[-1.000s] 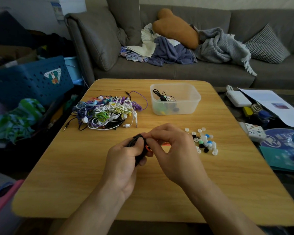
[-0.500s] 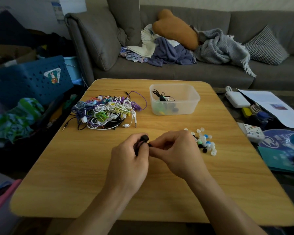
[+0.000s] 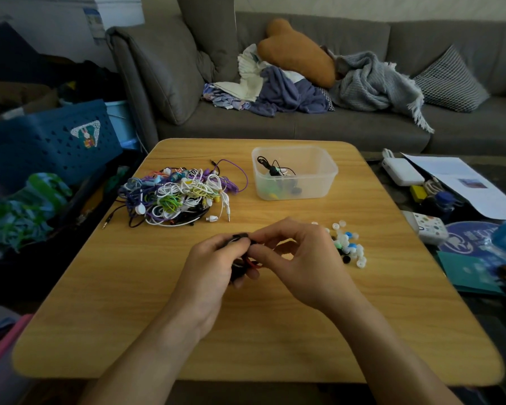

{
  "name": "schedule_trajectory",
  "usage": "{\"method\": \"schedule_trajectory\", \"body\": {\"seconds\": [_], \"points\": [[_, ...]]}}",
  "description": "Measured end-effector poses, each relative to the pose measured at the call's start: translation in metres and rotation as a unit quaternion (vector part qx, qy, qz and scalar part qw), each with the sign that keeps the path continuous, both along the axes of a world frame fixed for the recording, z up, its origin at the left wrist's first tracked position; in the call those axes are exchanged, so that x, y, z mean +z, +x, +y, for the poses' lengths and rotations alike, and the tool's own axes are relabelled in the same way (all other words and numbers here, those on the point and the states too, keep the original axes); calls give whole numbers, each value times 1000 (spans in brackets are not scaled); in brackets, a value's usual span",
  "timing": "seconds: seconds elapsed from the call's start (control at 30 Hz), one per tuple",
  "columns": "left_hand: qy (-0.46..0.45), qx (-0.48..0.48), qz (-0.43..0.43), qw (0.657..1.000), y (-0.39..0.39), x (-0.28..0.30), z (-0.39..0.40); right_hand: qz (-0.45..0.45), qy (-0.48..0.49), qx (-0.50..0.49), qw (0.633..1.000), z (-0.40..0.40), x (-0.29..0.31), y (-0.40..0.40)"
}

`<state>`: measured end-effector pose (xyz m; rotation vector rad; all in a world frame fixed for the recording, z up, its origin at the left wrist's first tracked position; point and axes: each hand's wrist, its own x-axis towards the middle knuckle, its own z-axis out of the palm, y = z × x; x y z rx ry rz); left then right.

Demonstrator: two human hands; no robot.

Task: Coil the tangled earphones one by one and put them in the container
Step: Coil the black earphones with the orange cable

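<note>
The left hand (image 3: 214, 264) and the right hand (image 3: 301, 267) meet above the middle of the wooden counter (image 3: 129, 317), and both have their fingers curled around a small black and red earphone (image 3: 243, 260) held between them. The left hand grips the dark bundle of cord in its curled fingers, while the right hand pinches the cord from the other side with thumb and forefinger; most of the earphone is hidden by the fingers, so how far it is coiled cannot be told. On the far left part of the counter lies the tangled pile of earphones (image 3: 178, 197), a heap of white, purple, green, blue and black cords, with a purple cord looping out toward the container and a black plug trailing off its left side. To the right of the pile, apart from it, stands the clear plastic container (image 3: 327, 173), which holds a black earphone (image 3: 272, 168) and some other coloured pieces that are too dim to make out through the wall. Just beyond the right hand, a scatter of small ear tips (image 3: 348, 247) in white, blue, green and black lies on the counter. Behind the counter is a grey sofa (image 3: 362, 124) with a brown cushion (image 3: 301, 51), a grey blanket (image 3: 374, 83) and crumpled clothes (image 3: 278, 95).
</note>
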<state>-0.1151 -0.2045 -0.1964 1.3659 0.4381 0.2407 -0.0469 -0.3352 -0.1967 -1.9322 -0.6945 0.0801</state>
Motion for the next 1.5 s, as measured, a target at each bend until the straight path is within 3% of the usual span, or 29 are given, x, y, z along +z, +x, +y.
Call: {"method": "schedule_trajectory", "body": {"seconds": [0.17,0.33,0.53,0.63,0.7,0.83,0.97,1.27,1.4,1.5], "points": [[23,-21,-14,999,-2,0,0,-16,-40,-25,999,0,-2,1],[71,-50,-34,996,-6,2,-3,47,22,-44,998,2,0,1],[100,-54,-28,993,-5,2,-6,24,6,-52,998,-3,3,0],[20,-10,-31,999,-4,4,-7,-2,-5,-54,999,-19,11,8],[-49,14,-15,999,-3,5,-5,-12,-27,-104,994,-38,15,19],[-158,9,-3,987,-1,7,1,-6,-189,-218,957,-85,14,42],[-234,-16,9,972,0,9,4,32,-273,-222,936,-92,8,47],[-336,-55,-16,940,-5,16,5,69,-353,-209,909,-83,11,46],[-318,-67,-51,944,-4,10,9,40,-355,-194,914,-80,8,42],[-301,-80,-64,948,-4,9,10,11,-304,-205,930,-78,6,39]]}}
